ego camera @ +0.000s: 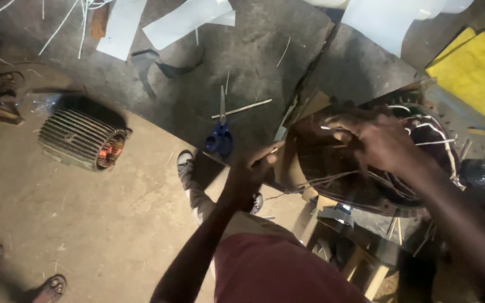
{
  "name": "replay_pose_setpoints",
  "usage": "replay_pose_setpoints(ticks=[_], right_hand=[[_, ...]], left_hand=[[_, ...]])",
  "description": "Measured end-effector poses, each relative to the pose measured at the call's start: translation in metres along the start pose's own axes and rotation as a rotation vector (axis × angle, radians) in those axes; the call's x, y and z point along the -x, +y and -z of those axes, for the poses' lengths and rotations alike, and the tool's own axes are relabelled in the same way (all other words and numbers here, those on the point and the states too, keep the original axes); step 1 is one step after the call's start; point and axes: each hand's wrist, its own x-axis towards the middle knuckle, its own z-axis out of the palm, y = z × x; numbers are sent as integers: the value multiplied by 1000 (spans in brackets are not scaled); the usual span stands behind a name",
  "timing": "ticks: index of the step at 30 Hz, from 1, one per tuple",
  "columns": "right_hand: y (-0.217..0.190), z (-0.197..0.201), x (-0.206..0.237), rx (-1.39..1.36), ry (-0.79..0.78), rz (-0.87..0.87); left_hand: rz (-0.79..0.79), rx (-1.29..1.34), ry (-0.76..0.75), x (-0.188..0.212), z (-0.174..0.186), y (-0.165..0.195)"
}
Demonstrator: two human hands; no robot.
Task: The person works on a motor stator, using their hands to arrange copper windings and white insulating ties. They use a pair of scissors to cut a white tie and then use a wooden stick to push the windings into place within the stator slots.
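Observation:
A large round motor stator with dark windings and white sleeved wires lies on the dark workbench at the right. My right hand rests over its opening, fingers curled on the wires and windings. My left hand is at the stator's left edge, pinching a thin stick-like tool that points toward the core. What the fingers hold inside the core is hidden in shadow.
Blue-handled scissors and a wooden stick lie on the bench. White paper sheets and a yellow cloth sit at the back. A finned motor housing lies on the floor at left. Another person's sandalled feet show at bottom left.

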Motion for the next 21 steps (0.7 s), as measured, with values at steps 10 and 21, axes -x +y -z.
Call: replay_pose_setpoints(ticks=[10,21], right_hand=[[-46,7,17,-252,349,269],[-48,-2,18,-441,694,449]], left_hand=[[-197,-5,23,-4,-2,36],[-164,156,-33,-18,-18,1]])
